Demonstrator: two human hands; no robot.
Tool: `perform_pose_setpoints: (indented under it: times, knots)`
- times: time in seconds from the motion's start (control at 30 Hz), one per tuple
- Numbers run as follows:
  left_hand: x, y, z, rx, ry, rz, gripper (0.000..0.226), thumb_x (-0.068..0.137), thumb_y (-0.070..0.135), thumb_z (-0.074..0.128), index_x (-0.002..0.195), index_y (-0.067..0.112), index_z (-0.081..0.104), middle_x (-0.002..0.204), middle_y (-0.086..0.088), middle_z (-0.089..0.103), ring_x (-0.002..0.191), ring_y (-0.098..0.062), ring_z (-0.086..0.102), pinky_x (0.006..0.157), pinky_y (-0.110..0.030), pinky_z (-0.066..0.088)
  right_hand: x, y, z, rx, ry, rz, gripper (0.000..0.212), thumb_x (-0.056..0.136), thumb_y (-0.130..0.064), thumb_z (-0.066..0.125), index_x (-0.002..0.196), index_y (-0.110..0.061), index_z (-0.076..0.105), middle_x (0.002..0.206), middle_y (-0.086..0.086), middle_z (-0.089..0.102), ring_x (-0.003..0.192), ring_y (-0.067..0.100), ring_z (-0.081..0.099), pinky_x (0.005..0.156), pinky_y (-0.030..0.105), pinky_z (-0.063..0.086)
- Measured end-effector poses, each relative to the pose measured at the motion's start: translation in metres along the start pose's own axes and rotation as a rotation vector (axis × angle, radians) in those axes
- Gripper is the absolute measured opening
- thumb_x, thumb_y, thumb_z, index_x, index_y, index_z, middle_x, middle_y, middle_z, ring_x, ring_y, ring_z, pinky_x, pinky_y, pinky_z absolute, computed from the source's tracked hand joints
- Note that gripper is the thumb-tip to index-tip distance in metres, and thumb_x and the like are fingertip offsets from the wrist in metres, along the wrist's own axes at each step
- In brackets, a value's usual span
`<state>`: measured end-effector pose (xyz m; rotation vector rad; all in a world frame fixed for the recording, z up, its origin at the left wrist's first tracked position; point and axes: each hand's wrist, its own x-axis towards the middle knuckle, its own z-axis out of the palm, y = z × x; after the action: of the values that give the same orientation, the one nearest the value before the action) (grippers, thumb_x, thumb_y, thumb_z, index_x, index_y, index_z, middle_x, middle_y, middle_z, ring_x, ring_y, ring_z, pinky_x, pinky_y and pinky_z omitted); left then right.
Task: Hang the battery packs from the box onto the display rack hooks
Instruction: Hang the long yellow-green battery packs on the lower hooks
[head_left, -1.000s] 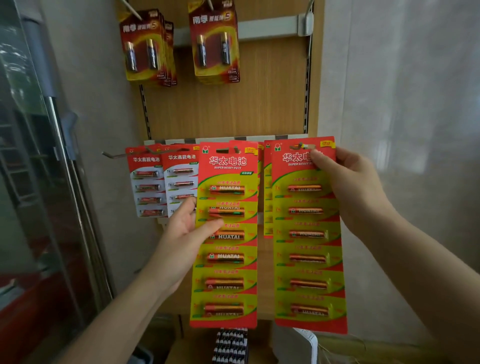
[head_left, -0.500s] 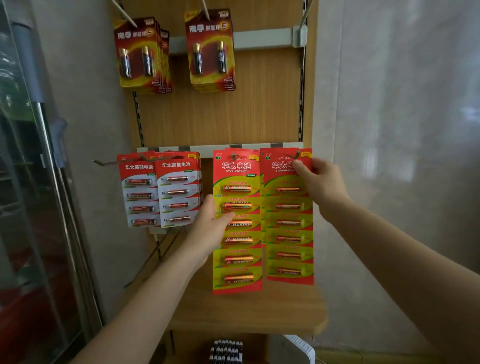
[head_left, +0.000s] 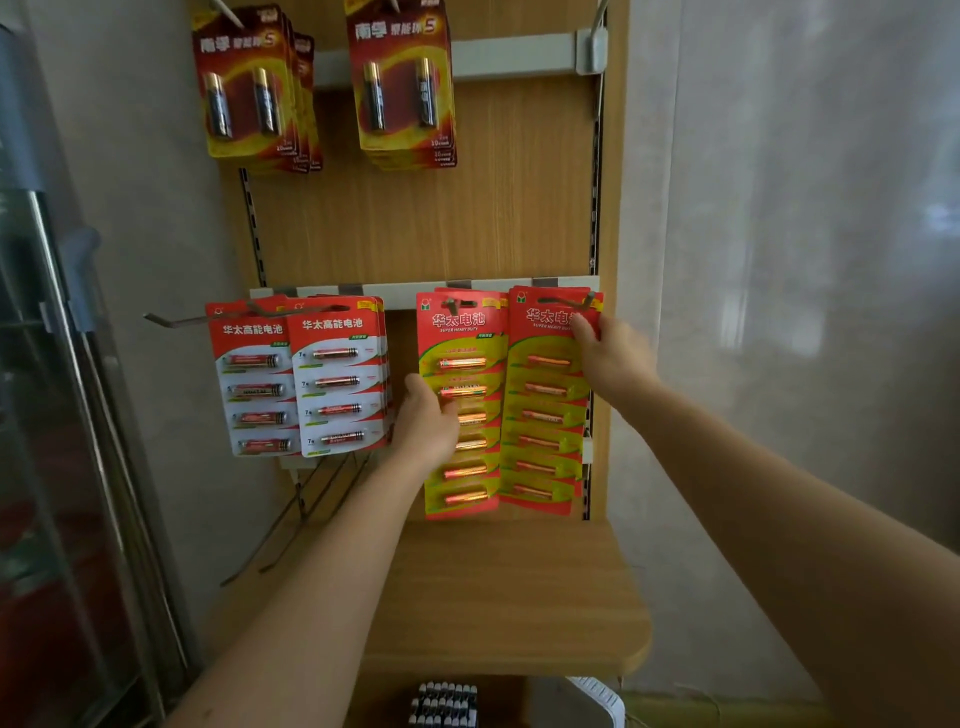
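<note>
Two long red-and-yellow battery strips hang side by side on the lower rail of the wooden display rack (head_left: 519, 208). My left hand (head_left: 427, 421) grips the left strip (head_left: 467, 467) at its left edge, about halfway down. My right hand (head_left: 608, 353) pinches the top right corner of the right strip (head_left: 545, 415), right at its hook (head_left: 566, 301). Both strips lie close against the back panel. The box is not in view.
Red-and-white four-battery cards (head_left: 337, 379) hang on hooks left of the strips. Two stacks of dark red two-battery cards (head_left: 400, 88) hang on the upper rail. A wooden shelf (head_left: 509, 597) juts out below. Bare wire hooks (head_left: 291, 514) slope down at lower left. A glass cabinet (head_left: 62, 415) stands left.
Both hands have pushed the two strips away from me and onto the rail hooks. The strips now hang against the back panel instead of being held out in front.
</note>
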<state>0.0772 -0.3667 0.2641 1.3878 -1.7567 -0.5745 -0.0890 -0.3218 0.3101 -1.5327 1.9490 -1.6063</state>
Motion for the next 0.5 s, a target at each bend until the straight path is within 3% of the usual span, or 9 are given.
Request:
perform_pose_setpoints:
  times: [0.1,0.17,0.3,0.4,0.5]
  knots:
    - [-0.004,-0.005,0.003,0.066,0.166,0.038,0.036,0.092,0.016,0.052,0.123,0.004,0.037,0.127,-0.014,0.047,0.116,-0.028,0.048,0.087,-0.034,0.041,-0.005,0.011,-0.005,-0.028,0.036,0.003,0.038,0.095,-0.034,0.045,0.126,-0.012,0.043,0.123,0.006,0.056,0.108,0.021,0.058,0.086,0.038,0.053]
    - [-0.018,-0.012,0.005,0.076,0.283,0.121,0.043,0.089,0.013,0.056,0.127,0.005,0.038,0.131,-0.013,0.043,0.122,-0.026,0.041,0.093,-0.031,0.038,-0.018,0.019,-0.013,-0.057,0.065,-0.007,0.042,0.093,-0.03,0.051,0.13,-0.014,0.04,0.128,0.003,0.051,0.113,0.019,0.053,0.082,0.032,0.052]
    - [-0.065,-0.024,0.017,0.131,0.444,0.439,0.034,0.082,0.006,0.06,0.114,0.003,0.049,0.116,-0.014,0.051,0.112,-0.028,0.046,0.092,-0.029,0.034,-0.06,0.046,-0.036,-0.136,0.017,-0.062,0.033,0.092,-0.024,0.051,0.124,-0.014,0.05,0.122,0.001,0.055,0.104,0.014,0.053,0.082,0.029,0.044]
    - [-0.103,-0.027,0.036,0.163,0.302,0.591,0.02,0.082,0.007,0.061,0.101,0.007,0.057,0.102,-0.007,0.059,0.101,-0.022,0.05,0.085,-0.022,0.031,-0.097,0.08,-0.048,-0.244,-0.046,-0.079,0.025,0.09,-0.02,0.053,0.114,-0.019,0.058,0.115,-0.002,0.061,0.103,0.013,0.057,0.082,0.027,0.043]
    - [-0.141,-0.029,0.061,0.131,0.094,0.65,0.01,0.085,0.012,0.059,0.095,0.012,0.06,0.094,0.005,0.057,0.093,-0.012,0.05,0.082,-0.024,0.036,-0.139,0.114,-0.058,-0.313,-0.089,-0.09,0.021,0.089,-0.018,0.054,0.109,-0.022,0.06,0.108,-0.009,0.06,0.1,0.01,0.057,0.084,0.029,0.047]
